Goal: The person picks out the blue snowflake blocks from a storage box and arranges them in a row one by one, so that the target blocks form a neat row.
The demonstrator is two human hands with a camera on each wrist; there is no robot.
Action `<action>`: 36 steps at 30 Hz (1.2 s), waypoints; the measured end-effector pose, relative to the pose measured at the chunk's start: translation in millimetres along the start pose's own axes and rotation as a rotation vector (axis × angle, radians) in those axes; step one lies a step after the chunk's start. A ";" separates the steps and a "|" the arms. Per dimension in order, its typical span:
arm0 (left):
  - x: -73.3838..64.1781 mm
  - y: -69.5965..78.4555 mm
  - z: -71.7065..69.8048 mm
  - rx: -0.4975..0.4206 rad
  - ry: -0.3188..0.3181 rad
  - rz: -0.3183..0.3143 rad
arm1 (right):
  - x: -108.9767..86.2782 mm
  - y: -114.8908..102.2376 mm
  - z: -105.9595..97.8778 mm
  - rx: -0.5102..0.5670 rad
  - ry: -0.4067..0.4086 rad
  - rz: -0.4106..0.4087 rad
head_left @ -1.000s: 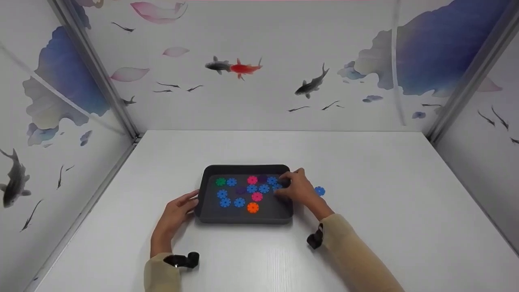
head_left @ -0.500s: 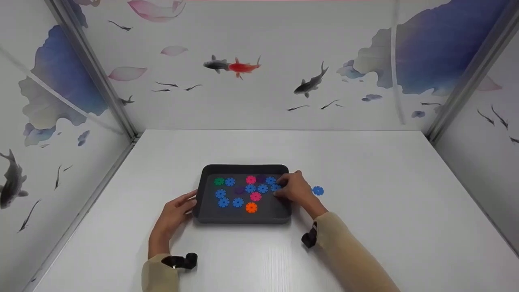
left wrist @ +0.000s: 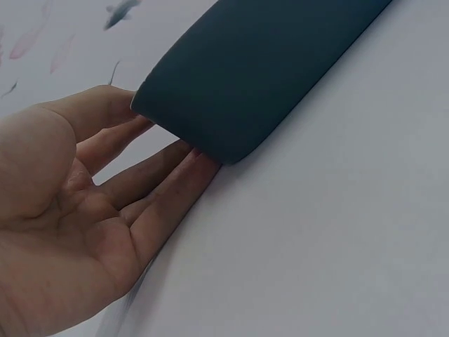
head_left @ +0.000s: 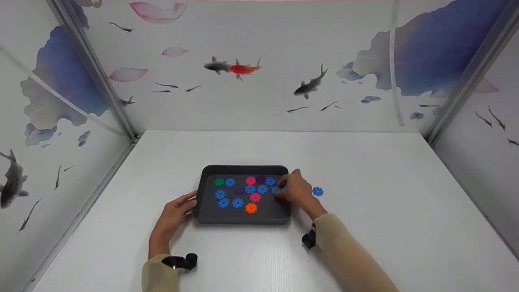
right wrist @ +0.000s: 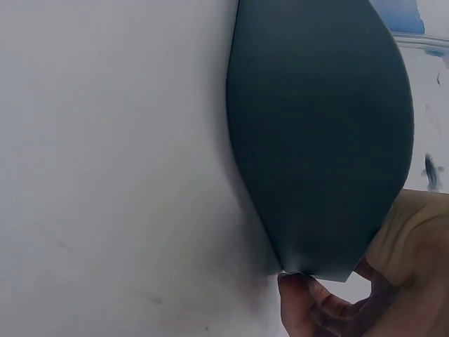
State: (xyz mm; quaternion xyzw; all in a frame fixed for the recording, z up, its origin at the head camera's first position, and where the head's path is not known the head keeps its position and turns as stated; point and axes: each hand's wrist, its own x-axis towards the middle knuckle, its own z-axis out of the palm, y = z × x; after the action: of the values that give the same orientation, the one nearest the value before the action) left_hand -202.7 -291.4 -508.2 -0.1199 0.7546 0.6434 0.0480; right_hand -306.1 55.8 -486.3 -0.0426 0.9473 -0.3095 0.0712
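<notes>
A dark grey tray (head_left: 243, 221) stands on the white table and holds several flat snowflake discs. Among them are blue discs (head_left: 237, 202), a green disc (head_left: 219, 182), an orange disc (head_left: 251, 208), pink discs (head_left: 255, 197) and purple discs. My left hand (head_left: 174, 215) rests its fairly straight fingers (left wrist: 172, 193) against the tray's left wall, one digit at the rim. Over the right rim reaches my right hand (head_left: 298, 190), thumb and index finger pinching a blue snowflake disc (head_left: 275, 189) inside the tray. In the right wrist view the tray wall (right wrist: 316, 140) hides that disc; other fingers curl outside the wall.
One loose blue disc (head_left: 318, 191) lies on the table (head_left: 365, 227) just right of my right hand. White panels (head_left: 259, 105) painted with fish and petals enclose the table at the back and both sides.
My right thumb and index finger have drawn slightly closer together at the blue snowflake disc, and the right forearm has shifted a little left. The left hand keeps its place at the tray.
</notes>
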 end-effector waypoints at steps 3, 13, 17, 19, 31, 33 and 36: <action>0.6 -0.5 -0.1 0.002 0.003 0.000 | -0.6 -0.4 -0.8 -0.004 -0.003 0.004; 1.9 -1.2 0.0 -0.027 -0.009 0.004 | -1.1 1.5 -2.3 -0.076 0.021 -0.027; 1.8 -1.3 -0.4 -0.026 -0.013 0.008 | 0.1 1.7 -1.5 -0.062 0.015 -0.012; 1.4 -1.4 -0.6 -0.023 -0.018 0.009 | 0.8 1.5 -0.9 -0.058 0.012 -0.006; 1.3 -1.9 -0.2 -0.026 -0.015 0.018 | -2.3 0.8 -2.8 -0.116 0.074 -0.094; 1.6 -1.8 -0.3 -0.023 -0.016 0.019 | -2.7 0.6 -3.0 -0.115 0.077 -0.097; 0.6 -1.0 0.0 -0.020 -0.016 0.022 | -3.4 0.1 -3.7 -0.111 0.083 -0.099</action>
State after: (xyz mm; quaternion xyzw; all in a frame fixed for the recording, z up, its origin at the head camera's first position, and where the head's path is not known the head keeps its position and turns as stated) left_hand -203.0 -291.7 -509.3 -0.1068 0.7490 0.6523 0.0457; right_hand -303.4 58.5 -483.1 -0.0805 0.9618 -0.2612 0.0139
